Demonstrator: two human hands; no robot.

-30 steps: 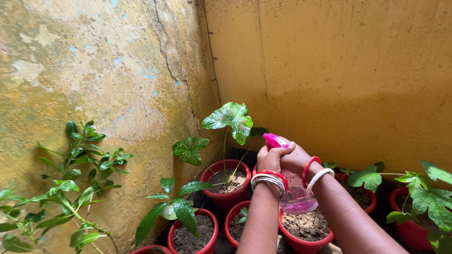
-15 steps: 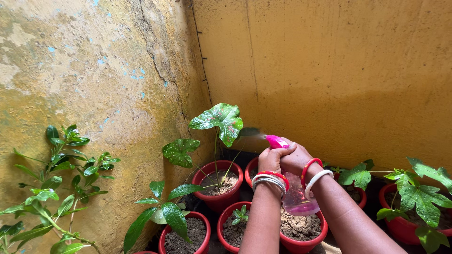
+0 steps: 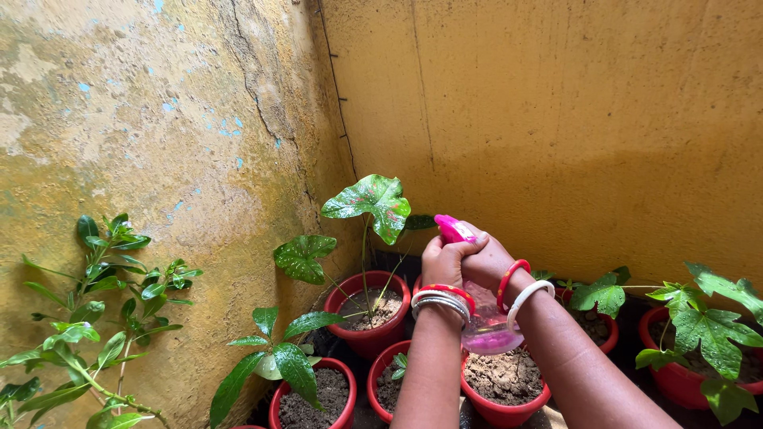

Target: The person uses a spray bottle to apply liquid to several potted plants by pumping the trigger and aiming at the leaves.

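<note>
Since half a second ago both hands and the bottle have moved a little up and to the left, while the plants and pots keep nearly the same places in the view. Left hand (image 3: 443, 262) and right hand (image 3: 489, 262) are closed together around the neck of a pink spray bottle (image 3: 485, 322), so both hold it firmly, with the fingers of the two hands overlapping on top. Its bright pink nozzle (image 3: 451, 228) sticks out above the hands and points to the left, toward the big spotted leaf (image 3: 372, 202) that stands just beside it. Below the wrists the clear lower part of the bottle shows, with pink liquid at the bottom, and it hangs over a red pot of soil (image 3: 501, 389). On the left wrist there are red and white bangles (image 3: 441, 298), and on the right wrist one red and one white bangle (image 3: 520, 290). That spotted leaf rises on a thin stem from a red pot (image 3: 367, 314) in the corner between the two yellow walls (image 3: 572, 119). Further left a leafy green shrub (image 3: 103, 310) grows against the peeling wall, and at the right edge another plant with lobed leaves (image 3: 707, 326) stands in its own red pot.
</note>
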